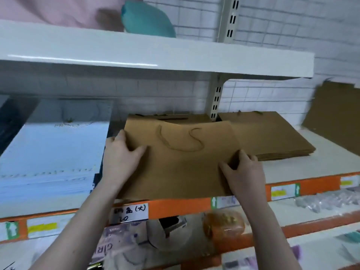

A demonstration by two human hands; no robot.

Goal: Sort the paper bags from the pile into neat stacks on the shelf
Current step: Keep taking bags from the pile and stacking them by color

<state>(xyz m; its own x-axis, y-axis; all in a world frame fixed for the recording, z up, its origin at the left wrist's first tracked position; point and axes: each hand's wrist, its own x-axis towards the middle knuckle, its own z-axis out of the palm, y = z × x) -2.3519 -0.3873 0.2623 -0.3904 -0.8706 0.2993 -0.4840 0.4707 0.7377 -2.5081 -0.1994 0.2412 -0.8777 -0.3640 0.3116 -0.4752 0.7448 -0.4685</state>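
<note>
I take this for a shop's stock area, or its back shelving. White metal shelves [155, 61] hang on a slotted upright [230, 18] against a white wire grid wall [272, 22], the usual retail fitting. The orange shelf edge [175, 206] carries price-tag strips with green arrows [213, 202] and a handwritten label [129, 213] near me. Goods lie in bulk: flat brown paper bags [272, 137] at right, a white bag stack [52, 152] at left, packaged items [224, 225] on the shelf below
</note>
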